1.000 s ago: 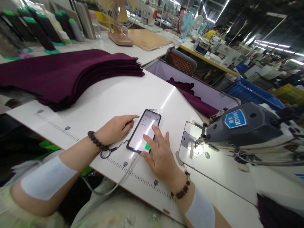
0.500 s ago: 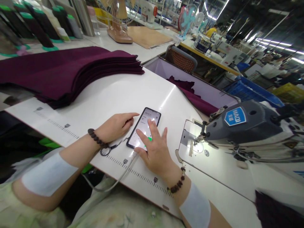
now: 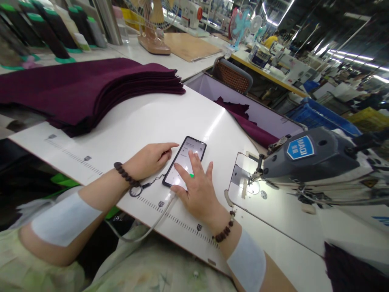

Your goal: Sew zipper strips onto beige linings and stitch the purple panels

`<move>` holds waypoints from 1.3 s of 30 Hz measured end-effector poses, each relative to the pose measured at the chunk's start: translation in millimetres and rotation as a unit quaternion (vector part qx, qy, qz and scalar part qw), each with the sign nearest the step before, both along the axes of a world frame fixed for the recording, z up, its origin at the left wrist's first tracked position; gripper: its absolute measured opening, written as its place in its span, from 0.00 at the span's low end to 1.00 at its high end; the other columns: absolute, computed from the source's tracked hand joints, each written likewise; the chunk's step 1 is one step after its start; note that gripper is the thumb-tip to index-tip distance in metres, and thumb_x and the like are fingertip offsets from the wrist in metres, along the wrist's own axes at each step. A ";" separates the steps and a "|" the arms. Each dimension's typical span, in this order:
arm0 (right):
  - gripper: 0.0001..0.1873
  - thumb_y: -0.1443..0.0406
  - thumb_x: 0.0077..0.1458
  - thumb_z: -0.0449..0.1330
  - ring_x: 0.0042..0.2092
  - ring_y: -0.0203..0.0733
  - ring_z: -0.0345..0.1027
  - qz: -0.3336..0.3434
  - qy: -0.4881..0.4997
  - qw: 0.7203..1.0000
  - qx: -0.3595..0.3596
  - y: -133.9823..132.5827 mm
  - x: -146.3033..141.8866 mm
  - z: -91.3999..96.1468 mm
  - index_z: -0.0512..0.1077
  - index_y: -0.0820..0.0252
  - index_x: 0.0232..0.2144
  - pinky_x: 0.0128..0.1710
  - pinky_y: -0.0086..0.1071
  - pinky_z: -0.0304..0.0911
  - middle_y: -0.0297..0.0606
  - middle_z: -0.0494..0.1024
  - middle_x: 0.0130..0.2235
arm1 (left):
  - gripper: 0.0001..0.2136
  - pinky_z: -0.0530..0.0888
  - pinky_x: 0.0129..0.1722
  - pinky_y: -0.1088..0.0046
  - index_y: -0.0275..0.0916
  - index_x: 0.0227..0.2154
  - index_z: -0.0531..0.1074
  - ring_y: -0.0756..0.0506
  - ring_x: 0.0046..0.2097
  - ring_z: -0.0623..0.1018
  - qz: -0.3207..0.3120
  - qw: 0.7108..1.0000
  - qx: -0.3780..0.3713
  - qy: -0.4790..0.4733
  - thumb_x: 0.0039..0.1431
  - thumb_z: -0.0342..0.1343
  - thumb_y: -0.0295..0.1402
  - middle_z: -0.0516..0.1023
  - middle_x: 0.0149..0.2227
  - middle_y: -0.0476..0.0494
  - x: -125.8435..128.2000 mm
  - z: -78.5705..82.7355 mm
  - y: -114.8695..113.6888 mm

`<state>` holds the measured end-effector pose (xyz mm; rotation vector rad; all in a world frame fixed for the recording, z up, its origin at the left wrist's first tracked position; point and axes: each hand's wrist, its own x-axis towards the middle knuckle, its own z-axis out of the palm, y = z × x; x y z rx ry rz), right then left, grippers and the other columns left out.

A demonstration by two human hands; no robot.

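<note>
A black phone [image 3: 181,157] with a lit screen lies flat on the white sewing table [image 3: 142,121], a white cable running from its near end. My left hand [image 3: 150,159] rests beside the phone's left edge, fingers loosely curled and the index finger stretched toward it. My right hand [image 3: 198,187] lies over the phone's lower half with fingers spread, fingertips on the screen. Both wrists wear dark bead bracelets.
A stack of maroon fabric [image 3: 82,87] lies at the back left. A grey sewing machine [image 3: 306,160] stands at the right, its needle plate [image 3: 252,184] lit. Thread cones [image 3: 45,32], a fan [image 3: 152,24] and a chair [image 3: 232,77] are behind. A ruler strip runs along the near edge.
My right hand has slid a little up and further over the phone screen. The left hand has stayed beside the phone.
</note>
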<state>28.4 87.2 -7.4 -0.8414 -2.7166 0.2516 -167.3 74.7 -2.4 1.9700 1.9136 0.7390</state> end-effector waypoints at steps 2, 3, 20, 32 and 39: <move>0.29 0.48 0.60 0.40 0.64 0.52 0.31 0.011 0.017 1.000 0.000 -0.4 1.8 1.3 0.60 0.56 0.55 0.54 0.66 0.35 0.50 0.39 0.63 | 0.23 0.71 0.42 0.70 0.32 0.50 0.68 0.46 0.35 0.75 0.003 1.000 -0.003 0.000 0.56 0.39 0.36 0.77 0.35 0.42 0.1 0.2 0.0; 0.29 0.48 0.60 0.40 0.64 0.51 0.31 0.020 0.030 0.999 0.001 -0.7 3.2 2.4 0.61 0.57 0.54 0.54 0.65 0.35 0.50 0.39 0.63 | 0.22 0.71 0.42 0.71 0.32 0.50 0.68 0.46 0.35 0.75 0.004 1.000 -0.001 -0.003 0.56 0.39 0.36 0.77 0.35 0.42 0.1 0.2 0.1; 0.21 0.55 0.62 0.41 0.63 0.45 0.40 0.057 0.104 0.993 0.013 -1.0 23.0 10.2 0.68 0.62 0.42 0.61 0.53 0.28 0.46 0.52 0.61 | 0.22 0.70 0.42 0.70 0.32 0.49 0.68 0.47 0.35 0.75 0.012 1.000 -0.016 -0.022 0.57 0.39 0.37 0.77 0.35 0.42 1.4 3.1 -0.4; 0.21 0.58 0.63 0.41 0.63 0.45 0.41 0.018 0.105 0.994 -0.021 6.1 34.5 9.3 0.71 0.60 0.38 0.60 0.55 0.30 0.45 0.53 0.60 | 0.23 0.70 0.42 0.70 0.31 0.49 0.68 0.47 0.34 0.74 0.006 1.000 -0.020 -0.018 0.57 0.39 0.37 0.76 0.33 0.43 0.3 2.4 -0.6; 0.21 0.59 0.63 0.41 0.63 0.44 0.44 0.016 0.132 0.991 -0.010 4.6 34.9 11.0 0.70 0.62 0.36 0.61 0.54 0.32 0.45 0.56 0.59 | 0.22 0.70 0.42 0.70 0.31 0.49 0.68 0.47 0.33 0.74 0.007 1.000 -0.020 -0.020 0.57 0.39 0.37 0.76 0.33 0.43 1.0 4.2 -0.7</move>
